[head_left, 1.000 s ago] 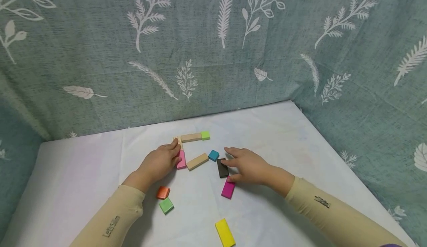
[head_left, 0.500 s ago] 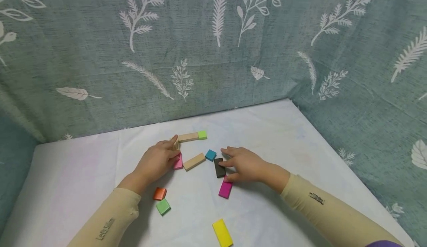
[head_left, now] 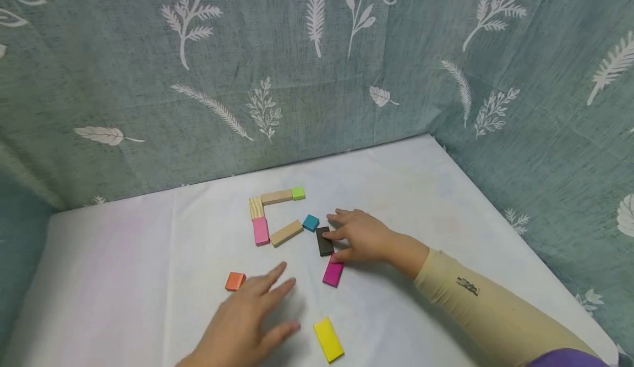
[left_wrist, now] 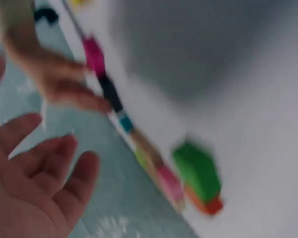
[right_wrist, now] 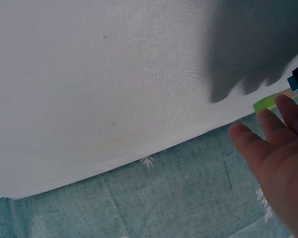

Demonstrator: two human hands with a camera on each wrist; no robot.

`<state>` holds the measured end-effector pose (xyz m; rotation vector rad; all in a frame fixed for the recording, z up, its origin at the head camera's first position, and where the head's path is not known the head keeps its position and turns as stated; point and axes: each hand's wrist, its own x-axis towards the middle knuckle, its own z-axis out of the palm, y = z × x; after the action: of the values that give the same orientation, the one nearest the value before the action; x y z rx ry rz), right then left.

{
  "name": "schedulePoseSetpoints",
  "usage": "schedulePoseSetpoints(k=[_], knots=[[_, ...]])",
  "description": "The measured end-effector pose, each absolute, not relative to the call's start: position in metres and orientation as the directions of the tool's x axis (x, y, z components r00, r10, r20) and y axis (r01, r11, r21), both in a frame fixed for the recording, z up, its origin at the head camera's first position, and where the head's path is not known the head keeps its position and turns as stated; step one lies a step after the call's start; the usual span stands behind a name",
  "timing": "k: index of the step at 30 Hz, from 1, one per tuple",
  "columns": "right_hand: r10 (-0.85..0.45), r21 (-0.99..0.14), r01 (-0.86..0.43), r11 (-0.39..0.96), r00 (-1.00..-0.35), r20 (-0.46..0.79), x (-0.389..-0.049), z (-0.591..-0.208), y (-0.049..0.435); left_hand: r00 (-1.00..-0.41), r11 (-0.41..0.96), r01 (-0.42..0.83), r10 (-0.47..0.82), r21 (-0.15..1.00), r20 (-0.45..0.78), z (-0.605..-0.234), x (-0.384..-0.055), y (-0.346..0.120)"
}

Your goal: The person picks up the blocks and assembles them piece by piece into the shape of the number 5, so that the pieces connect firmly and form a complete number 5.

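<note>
My left hand is over the front of the table with fingers spread, holding nothing; it hides the green block from the head view. An orange block lies just past it and a yellow block to its right. My right hand has its fingers extended, fingertips right at the black block and thumb at the magenta block. From the black block a line of blocks runs on: blue cube, plain wooden block, pink block, ridged wooden piece.
Past the ridged piece, another wooden block ends at a lime-green cube. All lie on a white cloth-covered table. Green leaf-patterned curtains stand at its back and sides.
My left hand has let go of the pink block and ridged piece and come back toward the front, over the green block. My right hand stays by the black and magenta blocks.
</note>
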<state>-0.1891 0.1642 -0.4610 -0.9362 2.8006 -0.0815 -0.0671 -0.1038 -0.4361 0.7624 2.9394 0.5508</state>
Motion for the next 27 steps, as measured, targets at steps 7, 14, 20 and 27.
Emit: schedulePoseSetpoints(k=[7,14,20,27], knots=[[-0.588,-0.104,-0.578,0.809,-0.795,-0.150,-0.186,-0.458,0.164,-0.844,0.886,0.423,0.462,0.192,-0.274,-0.466,-0.032,-0.071],[-0.589,-0.089,-0.583,0.808,-0.794,-0.149,-0.186,-0.461,0.166,-0.927,0.976,0.212,0.217,0.048,-0.306,-0.470,-0.020,-0.032],[-0.587,-0.098,-0.579,0.809,-0.797,-0.138,-0.186,-0.462,0.169,-0.940,0.989,0.148,0.133,-0.023,-0.315,-0.458,-0.024,-0.007],[-0.581,-0.119,-0.569,0.814,-0.799,-0.154,-0.186,-0.463,0.173,-0.905,0.987,0.140,0.093,-0.082,-0.416,-0.467,-0.024,0.008]])
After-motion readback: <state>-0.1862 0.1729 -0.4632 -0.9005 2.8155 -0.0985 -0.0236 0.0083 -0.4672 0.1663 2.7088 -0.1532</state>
